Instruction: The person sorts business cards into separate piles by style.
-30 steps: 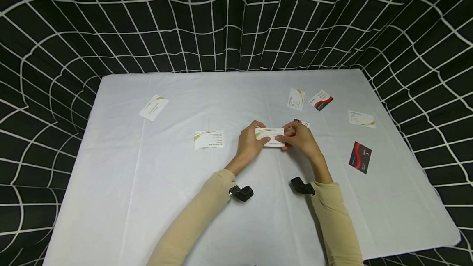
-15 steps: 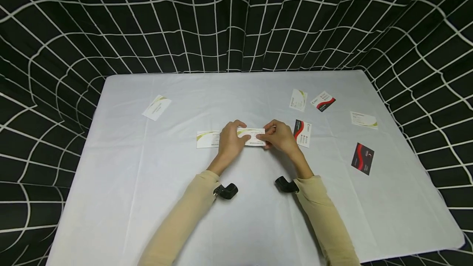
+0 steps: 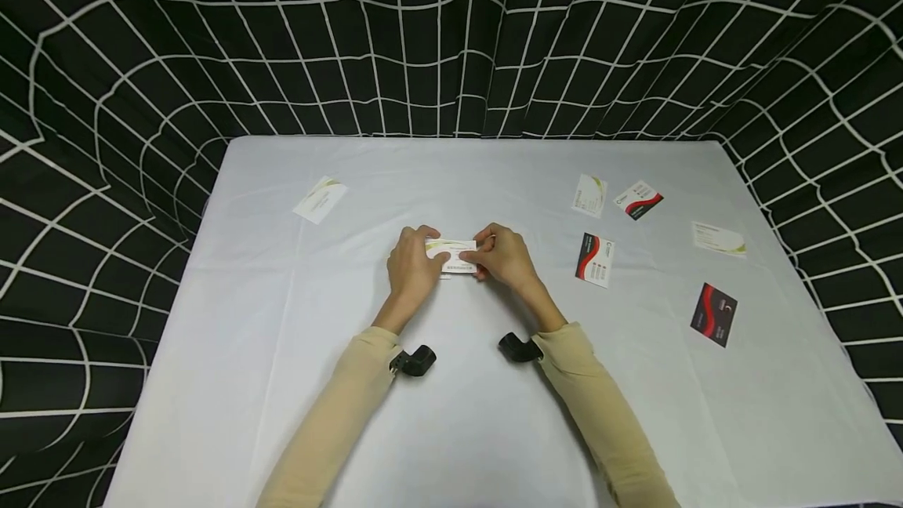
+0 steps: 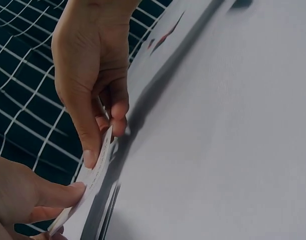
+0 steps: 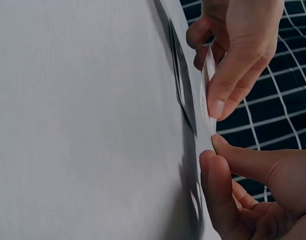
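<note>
A white business card (image 3: 458, 255) with a green-gold stripe is held level between both hands, close over the table. My left hand (image 3: 411, 263) pinches its left end, thumb on top and fingers beneath. The right end is pinched likewise by my right hand (image 3: 506, 259). In the left wrist view the thumb of the right hand (image 4: 95, 75) presses on the card's face. Below the held card, another white card (image 3: 445, 277) lies on the table, mostly hidden; its thin edge (image 5: 179, 70) shows in the right wrist view.
To the right lie a white card (image 3: 589, 195), red-and-black cards (image 3: 638, 200) (image 3: 595, 259), a dark card (image 3: 714, 314) and a white one (image 3: 719, 239). Another white card (image 3: 320, 200) lies far left. A white cloth covers the table (image 3: 451, 429); black netted curtain (image 3: 423, 38) stands behind.
Both hands have moved left with the held card, which now overlaps the card lying on the table. The red-and-black card once behind the right hand is uncovered. The head view has shifted slightly.
</note>
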Tool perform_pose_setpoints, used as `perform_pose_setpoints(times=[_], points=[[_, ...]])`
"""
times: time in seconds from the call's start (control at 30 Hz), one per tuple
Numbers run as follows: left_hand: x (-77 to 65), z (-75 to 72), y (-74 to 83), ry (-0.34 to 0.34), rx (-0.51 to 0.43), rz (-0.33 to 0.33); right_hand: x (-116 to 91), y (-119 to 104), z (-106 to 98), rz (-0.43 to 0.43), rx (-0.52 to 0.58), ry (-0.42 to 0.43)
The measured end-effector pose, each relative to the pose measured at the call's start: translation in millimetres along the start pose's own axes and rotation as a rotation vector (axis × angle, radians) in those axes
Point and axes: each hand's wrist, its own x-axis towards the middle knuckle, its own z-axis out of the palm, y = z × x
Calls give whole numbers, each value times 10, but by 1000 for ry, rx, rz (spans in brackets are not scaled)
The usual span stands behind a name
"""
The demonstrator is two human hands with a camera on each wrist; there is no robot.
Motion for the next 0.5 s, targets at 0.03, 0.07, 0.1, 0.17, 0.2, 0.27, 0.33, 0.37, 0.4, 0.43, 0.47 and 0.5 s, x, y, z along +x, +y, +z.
perform_pose_setpoints(times=[0.03,0.07,0.1,0.17,0.2,0.27,0.33,0.37,0.4,0.43,0.47,0.5], points=[[-3,-19,-21,4,3,-6,3,-20,27,1,-3,-1],[-6,-38,-46,8,7,-10,6,-41,55,1,-10,-1],[-12,-58,-68,10,14,-13,11,-58,83,-2,-17,-4],[-23,-98,-117,16,30,-21,15,-102,138,-10,-33,-5],[-26,-115,-139,20,38,-24,18,-122,165,-17,-43,1],[-33,-149,-177,25,47,-32,21,-158,219,-32,-78,20],[-38,-175,-209,28,53,-39,20,-190,267,-46,-112,43],[-39,-185,-220,29,53,-42,18,-200,288,-49,-128,55],[-38,-193,-229,30,55,-44,16,-209,307,-54,-144,69],[-40,-200,-238,32,55,-47,14,-218,324,-56,-159,80],[-41,-205,-245,33,57,-49,11,-226,338,-60,-169,88],[-43,-211,-252,35,59,-50,8,-232,351,-63,-175,92]])
